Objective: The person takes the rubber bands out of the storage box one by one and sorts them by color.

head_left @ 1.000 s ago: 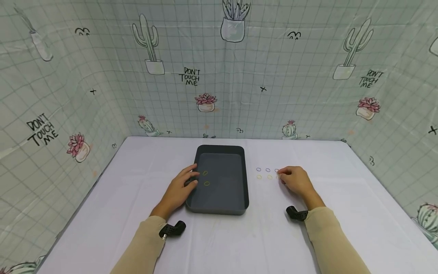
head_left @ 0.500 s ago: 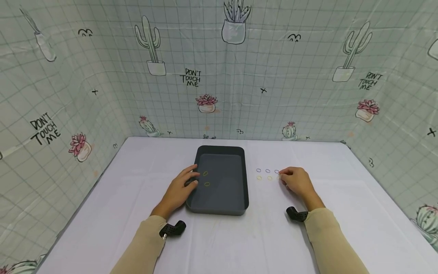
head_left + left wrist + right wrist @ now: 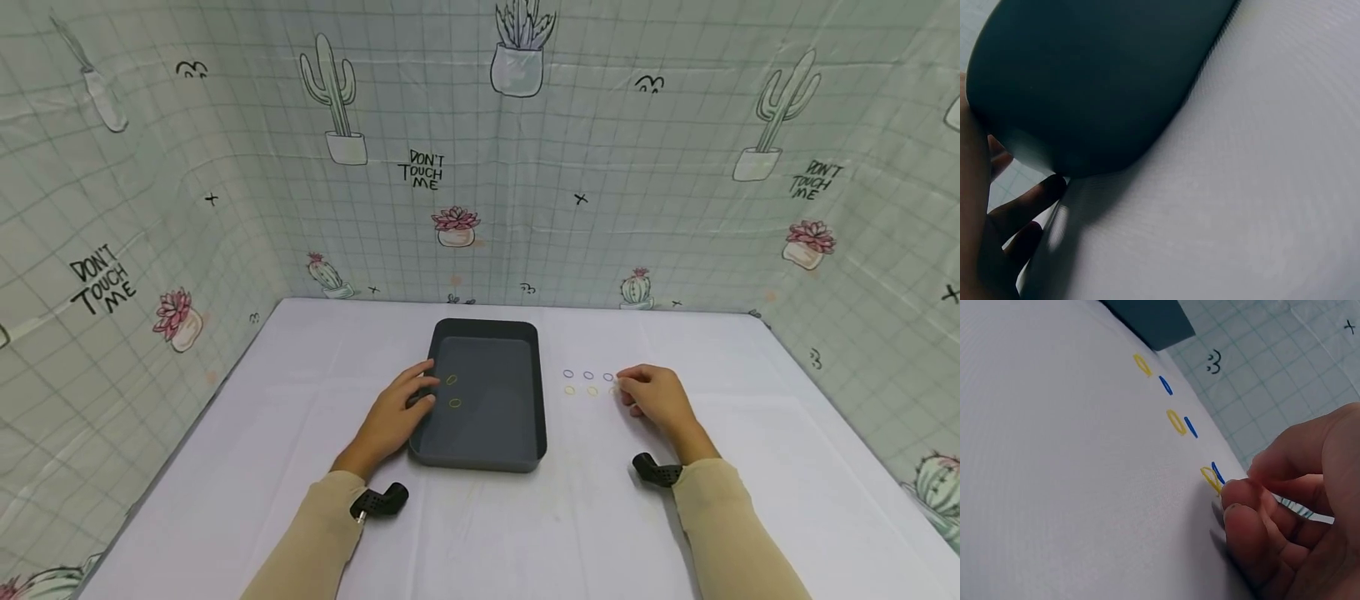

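My left hand (image 3: 396, 410) rests on the left rim of a dark grey tray (image 3: 480, 463), its fingers loosely spread. In the left wrist view, its fingertips (image 3: 1054, 185) meet the tray's (image 3: 1097, 94) outer side. Two thin yellow rubber bands (image 3: 455, 403) lie inside the tray. To the tray's right, my right hand (image 3: 657, 400) bends its fingers at the end of two short rows. It pinches the rightmost yellow rubber band (image 3: 1209, 477), which looks bent at the fingertips (image 3: 1239, 492). A blue rubber band (image 3: 1217, 471) lies right beside it.
More blue rubber bands (image 3: 588, 376) and yellow rubber bands (image 3: 569, 391) lie flat in two rows between tray and right hand. A white cloth covers the table (image 3: 525, 533). A cactus-print curtain (image 3: 510, 167) stands behind and at both sides.
My right hand has shifted slightly right, and its lower fingers show more. The left hand and tray stay put; the head view has shifted a little.
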`<move>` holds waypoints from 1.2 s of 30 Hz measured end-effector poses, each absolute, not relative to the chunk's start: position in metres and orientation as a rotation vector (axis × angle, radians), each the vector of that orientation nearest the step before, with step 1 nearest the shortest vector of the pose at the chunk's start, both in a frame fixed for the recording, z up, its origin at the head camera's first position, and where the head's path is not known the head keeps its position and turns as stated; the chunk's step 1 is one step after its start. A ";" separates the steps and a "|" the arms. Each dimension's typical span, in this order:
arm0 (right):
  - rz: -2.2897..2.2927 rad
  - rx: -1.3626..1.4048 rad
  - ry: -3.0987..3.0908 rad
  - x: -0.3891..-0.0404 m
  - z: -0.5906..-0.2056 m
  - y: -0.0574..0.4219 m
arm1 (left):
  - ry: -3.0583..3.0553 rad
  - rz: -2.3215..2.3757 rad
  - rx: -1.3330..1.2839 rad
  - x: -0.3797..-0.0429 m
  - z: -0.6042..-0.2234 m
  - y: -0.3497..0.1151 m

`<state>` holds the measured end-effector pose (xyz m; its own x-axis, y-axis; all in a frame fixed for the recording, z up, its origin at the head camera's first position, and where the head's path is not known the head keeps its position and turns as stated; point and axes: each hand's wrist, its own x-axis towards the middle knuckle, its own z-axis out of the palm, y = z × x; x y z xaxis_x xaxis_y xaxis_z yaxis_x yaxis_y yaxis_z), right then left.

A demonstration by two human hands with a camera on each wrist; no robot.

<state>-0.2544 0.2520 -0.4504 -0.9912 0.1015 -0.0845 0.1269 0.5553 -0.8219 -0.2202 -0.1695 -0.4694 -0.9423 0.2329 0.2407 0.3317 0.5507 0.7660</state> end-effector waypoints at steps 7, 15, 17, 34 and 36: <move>-1.557 0.193 2.668 -0.254 -0.451 0.251 | -2.668 -1.348 -0.496 -0.220 -0.471 -0.170; -1.637 0.159 2.620 -0.254 -0.445 0.242 | -2.672 -1.347 -0.511 -0.222 -0.472 -0.168; -1.663 0.108 2.603 -0.255 -0.442 0.236 | -2.674 -1.351 -0.507 -0.222 -0.471 -0.168; -1.692 -0.294 2.427 -0.269 -0.420 0.153 | -2.671 -1.346 -0.471 -0.221 -0.473 -0.169; -1.667 -0.337 2.412 -0.271 -0.417 0.145 | -2.670 -1.345 -0.477 -0.222 -0.472 -0.168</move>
